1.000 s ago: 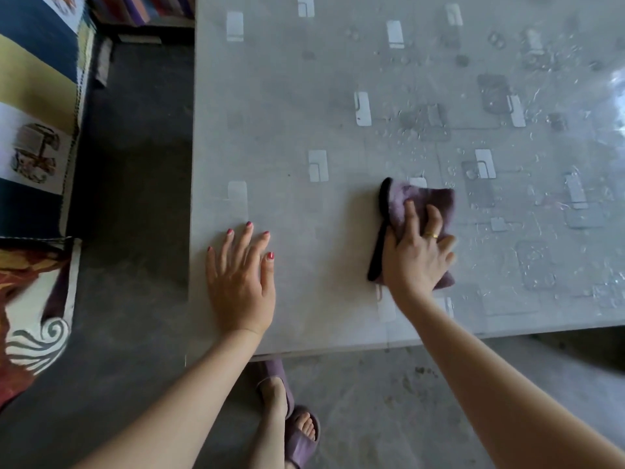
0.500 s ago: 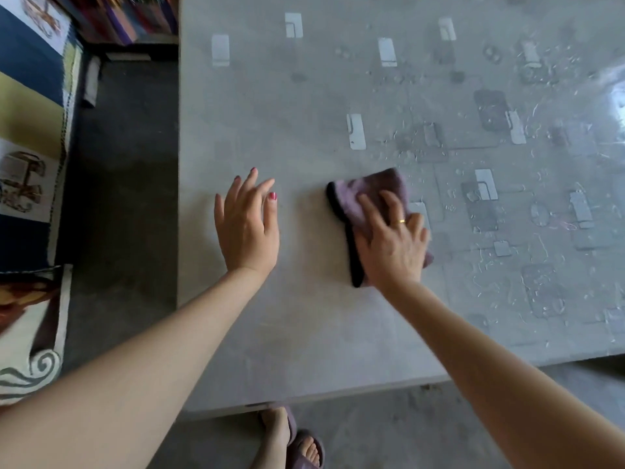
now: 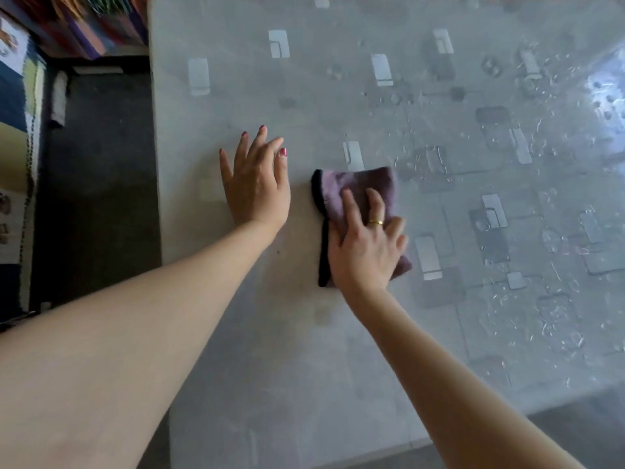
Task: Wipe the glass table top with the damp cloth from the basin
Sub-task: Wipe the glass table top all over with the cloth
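- Here, the right hand (image 3: 367, 245) presses the folded purple cloth (image 3: 358, 187) flat on the glass table top (image 3: 338, 367), fingers spread; the left hand (image 3: 255, 184) rests open just beside it.
- Risk: a leftward stroke would likely bump the bracing hand.
- Droplets, apparently unwiped, cover the right side; the left edge is near, with open room ahead.

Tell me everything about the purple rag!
The purple cloth with a black edge looks soft and fuzzy, like a folded towel. It lies flat on the grey glass table top. The right hand, wearing a gold ring, presses on it with spread fingers. The left hand rests beside it, not touching.
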